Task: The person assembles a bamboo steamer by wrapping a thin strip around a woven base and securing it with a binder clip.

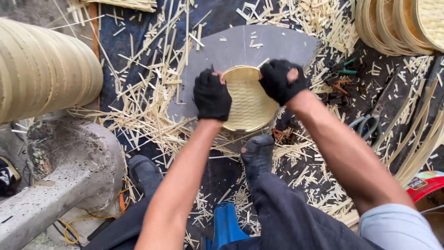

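Observation:
A small round woven bamboo basket [247,99] is held up between both hands over a grey flat board [240,46]. My left hand [212,95], in a black fingerless glove, grips the basket's left rim. On the upper right rim sits my right hand [281,81], gloved the same way and closed around the edge. The weave of the basket's inside faces me. My two feet in dark socks [256,155] rest on the floor below it.
Bamboo slivers and offcuts [148,106] litter the dark floor. Stacked bamboo rings [44,67] stand at the left, more woven baskets [402,23] at the top right. Scissors [367,125] and small pliers [344,69] lie at the right. A concrete block [55,171] sits lower left.

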